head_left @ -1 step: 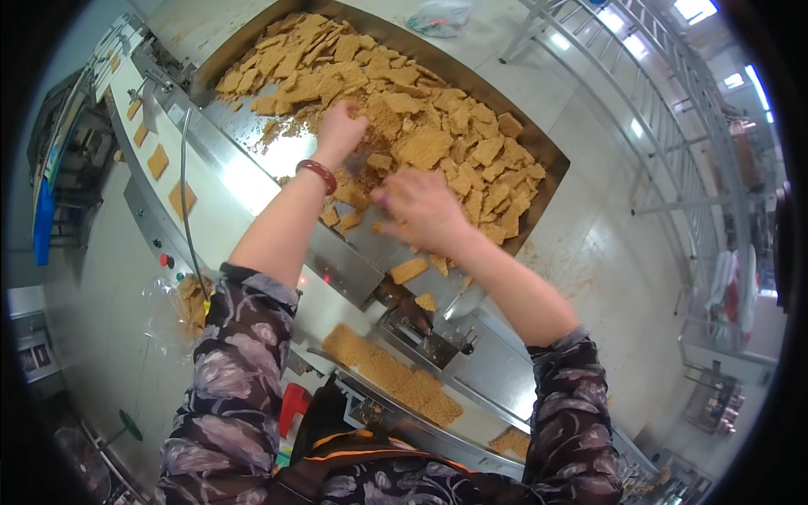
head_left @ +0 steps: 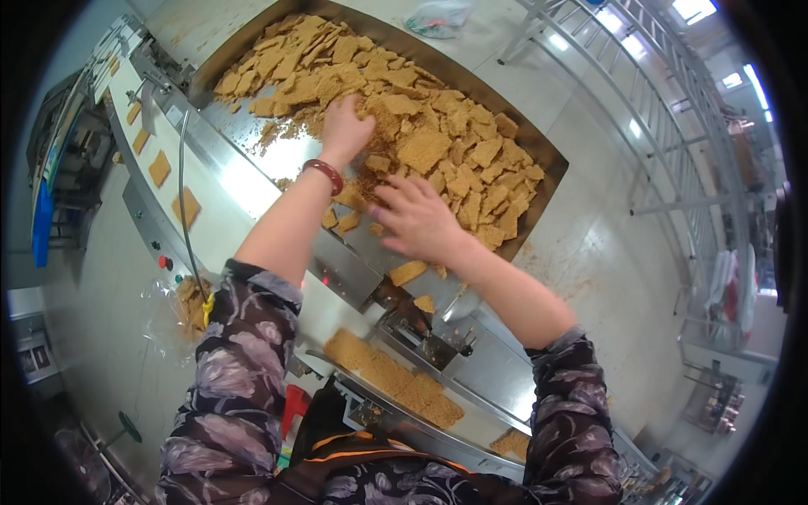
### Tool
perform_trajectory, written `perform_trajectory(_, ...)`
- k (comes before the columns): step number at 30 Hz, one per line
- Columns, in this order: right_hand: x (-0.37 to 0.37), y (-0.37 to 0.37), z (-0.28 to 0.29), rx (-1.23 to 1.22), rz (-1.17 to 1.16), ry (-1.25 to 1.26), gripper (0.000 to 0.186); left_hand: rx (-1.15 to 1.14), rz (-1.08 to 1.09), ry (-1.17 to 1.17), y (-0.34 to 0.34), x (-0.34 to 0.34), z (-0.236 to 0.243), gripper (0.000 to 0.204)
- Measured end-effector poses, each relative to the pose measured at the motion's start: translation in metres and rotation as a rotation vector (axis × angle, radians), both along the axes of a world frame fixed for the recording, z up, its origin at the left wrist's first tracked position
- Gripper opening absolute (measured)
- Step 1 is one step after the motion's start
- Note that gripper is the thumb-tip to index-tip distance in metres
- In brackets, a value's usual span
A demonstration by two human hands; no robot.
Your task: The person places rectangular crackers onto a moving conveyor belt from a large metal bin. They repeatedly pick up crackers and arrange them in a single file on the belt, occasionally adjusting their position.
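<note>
both forearms reach forward over the steel machine [head_left: 252, 181] into the big tray [head_left: 551, 164]. the left hand [head_left: 345, 126], fingers curled, digs into the heaped brown wafer squares [head_left: 421, 147]; whether it holds one i cannot tell. the right hand [head_left: 417, 219] lies spread and flat on squares at the tray's near edge, gripping nothing.

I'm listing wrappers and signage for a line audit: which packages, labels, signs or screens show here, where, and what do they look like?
Clear plastic bag: top centre, on the floor beyond the tray, crumpled, with green and red inside.
Clear plastic bag: left of the left sleeve, beside the machine, holding brown crumbs.
No signs or screens can be made out.
</note>
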State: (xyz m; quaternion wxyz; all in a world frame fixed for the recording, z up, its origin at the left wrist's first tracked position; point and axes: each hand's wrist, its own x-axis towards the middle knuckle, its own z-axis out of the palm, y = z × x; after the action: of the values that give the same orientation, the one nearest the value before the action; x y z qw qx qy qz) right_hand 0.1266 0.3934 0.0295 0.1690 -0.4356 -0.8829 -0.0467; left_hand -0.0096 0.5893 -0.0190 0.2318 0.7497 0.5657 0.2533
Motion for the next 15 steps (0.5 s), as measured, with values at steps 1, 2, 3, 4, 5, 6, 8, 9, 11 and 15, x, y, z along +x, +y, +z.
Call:
perform_trajectory(1, 0.006, 0.001, -0.007, -0.014, -0.063, 0.037, 0.042, 0.024, -0.027, 0.032, -0.003, 0.016, 0.006, 0.053)
perform_trajectory(2, 0.015, 0.003, -0.013, -0.028, -0.126, 0.075, 0.044, 0.047, -0.053, 0.064, -0.005, 0.032, 0.013, 0.054)
perform_trajectory(3, 0.021, 0.006, -0.017, -0.043, -0.183, 0.117, 0.045, 0.07, -0.072, 0.1, -0.008, 0.043, 0.017, 0.055)
perform_trajectory(4, 0.029, 0.01, -0.009, -0.03, -0.341, 0.071, 0.054, 0.078, -0.008, 0.148, -0.01, 0.055, 0.016, 0.046)
perform_trajectory(5, 0.033, 0.024, -0.01, -0.056, -0.481, 0.074, 0.055, 0.044, -0.037, 0.173, -0.007, 0.054, 0.016, 0.042)
perform_trajectory(6, 0.043, 0.037, -0.013, -0.09, -0.638, 0.071, 0.057, 0.002, -0.083, 0.196, -0.009, 0.06, 0.024, 0.039)
perform_trajectory(8, 0.049, 0.052, -0.014, -0.176, -0.823, 0.049, 0.057, -0.054, -0.111, 0.143, -0.01, 0.063, 0.026, 0.028)
perform_trajectory(9, 0.048, 0.061, -0.01, -0.223, -0.86, 0.033, 0.055, -0.025, -0.116, 0.08, -0.008, 0.06, 0.022, 0.031)
perform_trajectory(11, 0.044, 0.066, -0.002, -0.26, -0.908, 0.038, 0.051, 0.033, -0.124, -0.045, -0.005, 0.05, 0.016, 0.039)
perform_trajectory(15, 0.069, 0.042, 0.007, -0.217, -0.983, 0.18, 0.038, -0.084, -0.17, -0.282, -0.01, 0.029, 0.036, 0.055)
